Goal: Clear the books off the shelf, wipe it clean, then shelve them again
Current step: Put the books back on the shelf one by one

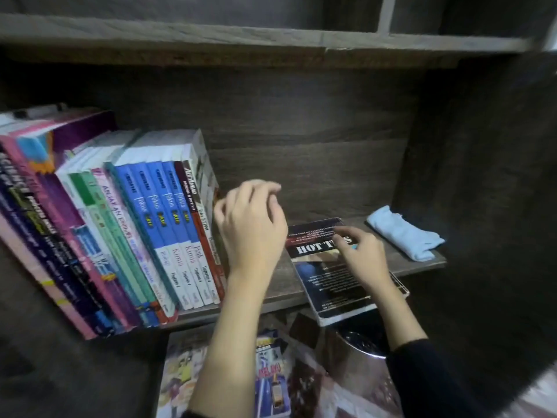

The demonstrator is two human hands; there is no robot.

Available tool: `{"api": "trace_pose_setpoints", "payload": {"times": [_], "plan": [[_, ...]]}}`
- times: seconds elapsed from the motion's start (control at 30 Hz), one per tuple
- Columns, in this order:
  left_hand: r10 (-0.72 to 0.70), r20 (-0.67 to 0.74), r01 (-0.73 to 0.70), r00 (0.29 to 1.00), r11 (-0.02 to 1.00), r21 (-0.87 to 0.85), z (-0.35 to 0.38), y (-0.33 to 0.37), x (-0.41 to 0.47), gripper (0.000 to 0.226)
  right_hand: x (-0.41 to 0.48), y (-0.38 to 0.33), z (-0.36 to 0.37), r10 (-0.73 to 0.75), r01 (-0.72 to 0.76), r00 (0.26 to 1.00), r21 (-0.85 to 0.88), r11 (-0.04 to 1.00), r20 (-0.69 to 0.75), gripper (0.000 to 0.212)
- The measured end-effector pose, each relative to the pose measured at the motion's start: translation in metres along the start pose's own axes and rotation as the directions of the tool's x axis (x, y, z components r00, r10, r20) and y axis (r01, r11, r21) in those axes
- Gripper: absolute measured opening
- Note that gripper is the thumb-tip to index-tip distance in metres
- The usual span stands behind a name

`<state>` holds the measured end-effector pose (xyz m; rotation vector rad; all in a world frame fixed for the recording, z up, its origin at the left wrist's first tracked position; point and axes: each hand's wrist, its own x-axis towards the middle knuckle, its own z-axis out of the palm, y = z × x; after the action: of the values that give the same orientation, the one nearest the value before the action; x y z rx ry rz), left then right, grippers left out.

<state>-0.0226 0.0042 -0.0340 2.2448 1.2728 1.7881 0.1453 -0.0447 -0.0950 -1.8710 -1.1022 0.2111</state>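
**On the shelf: bringing the dark book to the row**

On the shelf board [277, 285], a row of books [156, 224] stands at the left side and leans toward the left. A dark book [328, 285] lies flat to the right of it, apart from the row, with its near end over the front edge of the board. A folded blue cloth [404, 236] lies at the far right. From this I judge that the wiping is done and the shelving is in progress.

The left hand [253, 224] hovers just beside the last book of the row. Its fingers are loosely bent and hold nothing. The right hand [364, 254] rests on the cover of the dark book with the fingers laid on top. I cannot tell if the thumb goes around an edge.

To do this step well, the left hand should steady the leaning row. The right hand should take the dark book firmly before lifting, because its overhanging end could tip down. Then the book should stand upright, spine to the front, against the last book.

The shelf compartment holds the row, the dark book and the cloth. Below the board stands a metal container [358, 354], and its contents are not visible. More loose books [271, 372] lie beside it.
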Motion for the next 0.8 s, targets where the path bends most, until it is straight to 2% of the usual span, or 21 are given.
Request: {"api": "trace_pose_setpoints", "payload": {"times": [0.07,0.1,0.17,0.27,0.33,0.43,0.53,0.6,0.67,0.8], "plan": [[-0.099,0.152,0.098,0.984,0.995,0.009,0.017,0.004,-0.016,0.019,0.000,0.015,-0.011,0.061,-0.064,0.998,-0.106,0.992,-0.034,0.028],[-0.165,0.264,0.164,0.950,0.986,0.026,0.024,0.007,-0.023,0.020,0.000,0.022,-0.017,0.084,-0.091,0.995,-0.172,0.981,-0.051,0.030],[-0.307,0.448,0.259,0.839,0.951,0.166,0.034,0.011,-0.031,0.022,0.000,0.035,-0.024,0.134,-0.147,0.989,-0.287,0.946,-0.063,0.036],[-0.495,0.636,0.285,0.591,0.867,0.409,0.047,0.014,-0.042,0.032,0.002,0.054,-0.028,0.262,-0.251,0.965,-0.413,0.875,-0.032,0.050],[-0.563,0.709,0.290,0.425,0.827,0.482,0.060,0.004,-0.049,0.038,0.003,0.063,-0.025,0.331,-0.302,0.944,-0.395,0.868,0.007,0.055],[-0.585,0.781,0.398,0.220,0.785,0.475,0.069,-0.007,-0.055,0.036,0.007,0.069,-0.022,0.365,-0.327,0.930,-0.350,0.878,0.045,0.060],[-0.560,0.828,0.553,0.012,0.694,0.461,0.065,-0.005,-0.057,0.033,0.010,0.069,-0.023,0.383,-0.342,0.922,-0.350,0.872,0.054,0.062],[-0.531,0.847,0.608,-0.029,0.663,0.437,0.062,-0.003,-0.057,0.030,0.012,0.071,-0.025,0.409,-0.370,0.911,-0.321,0.872,0.059,0.060],[-0.518,0.855,0.651,-0.018,0.643,0.404,0.061,-0.007,-0.056,0.026,0.015,0.073,-0.026,0.452,-0.421,0.889,-0.255,0.870,0.077,0.053],[-0.555,0.827,0.711,0.084,0.615,0.341,0.058,-0.016,-0.052,0.024,0.017,0.072,-0.026,0.538,-0.543,0.830,-0.005,0.840,0.150,0.049]]}}
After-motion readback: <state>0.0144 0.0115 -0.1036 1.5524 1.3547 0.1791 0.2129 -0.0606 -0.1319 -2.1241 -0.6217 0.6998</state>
